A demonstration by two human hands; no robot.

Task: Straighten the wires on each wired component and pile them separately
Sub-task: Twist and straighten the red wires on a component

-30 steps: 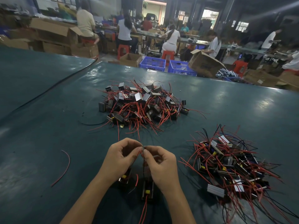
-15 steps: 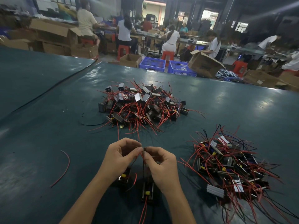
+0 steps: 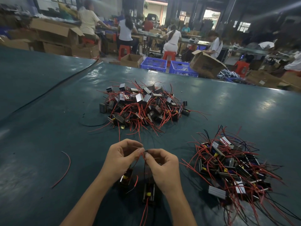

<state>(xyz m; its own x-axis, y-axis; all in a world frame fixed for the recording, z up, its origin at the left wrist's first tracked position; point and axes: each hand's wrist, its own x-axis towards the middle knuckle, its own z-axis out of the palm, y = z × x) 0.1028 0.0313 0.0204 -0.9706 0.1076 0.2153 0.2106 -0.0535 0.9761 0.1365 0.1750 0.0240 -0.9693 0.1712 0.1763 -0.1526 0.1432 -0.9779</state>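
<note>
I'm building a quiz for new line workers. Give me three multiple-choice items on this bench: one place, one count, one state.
1. Where does the loose red wire lie? A. left of the left hand B. inside a carton C. in a crate
2. How many piles of components are on the table? A. one B. two C. four
3. What do the left hand and right hand do? A. lie flat B. pinch wires C. lift a box
1A: it lies alone on the table. 2B: far pile and right pile. 3B: fingertips meet on the wires.
</note>
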